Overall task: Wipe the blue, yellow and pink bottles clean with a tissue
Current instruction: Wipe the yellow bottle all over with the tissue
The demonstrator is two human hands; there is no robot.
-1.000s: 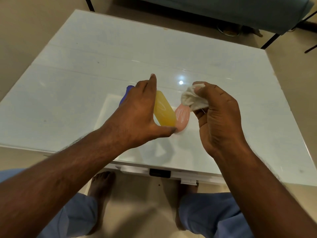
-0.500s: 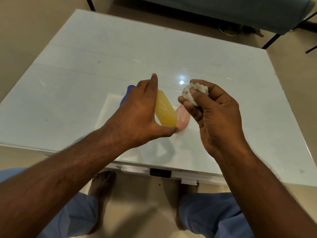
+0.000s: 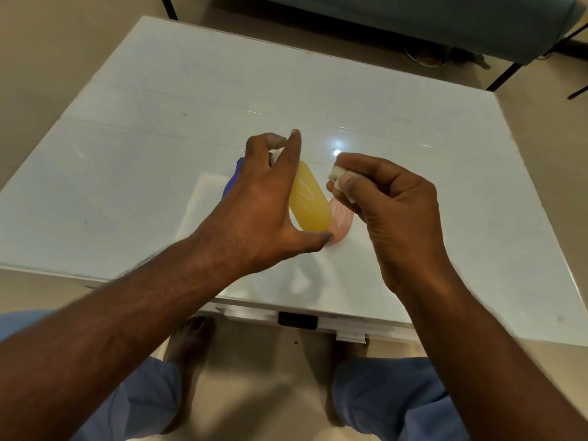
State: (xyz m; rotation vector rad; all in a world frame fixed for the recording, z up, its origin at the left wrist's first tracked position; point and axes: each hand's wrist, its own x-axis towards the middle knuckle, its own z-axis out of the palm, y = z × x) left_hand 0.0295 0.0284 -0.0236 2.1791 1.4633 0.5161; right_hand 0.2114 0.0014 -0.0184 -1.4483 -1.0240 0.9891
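Note:
My left hand point(image 3: 264, 208) grips the yellow bottle point(image 3: 310, 202) between thumb and fingers, tilted above the white table point(image 3: 127, 186); the bottle's cap end is hidden in my fingers. The blue bottle point(image 3: 232, 179) lies on the table behind that hand, mostly hidden. The pink bottle point(image 3: 342, 222) lies on the table just right of the yellow one, partly covered. My right hand point(image 3: 391, 211) pinches a crumpled white tissue point(image 3: 339, 178) just right of the yellow bottle, a small gap apart from it.
The table's near edge has a white rail with a dark latch point(image 3: 297, 319). A dark teal sofa point(image 3: 413, 20) with black legs stands beyond the far edge. My knees and bare feet are on the beige floor below.
My right hand has bunched the tissue tighter and lowered it slightly. My left hand has lifted the yellow bottle a little, fingers curling more over its top end.

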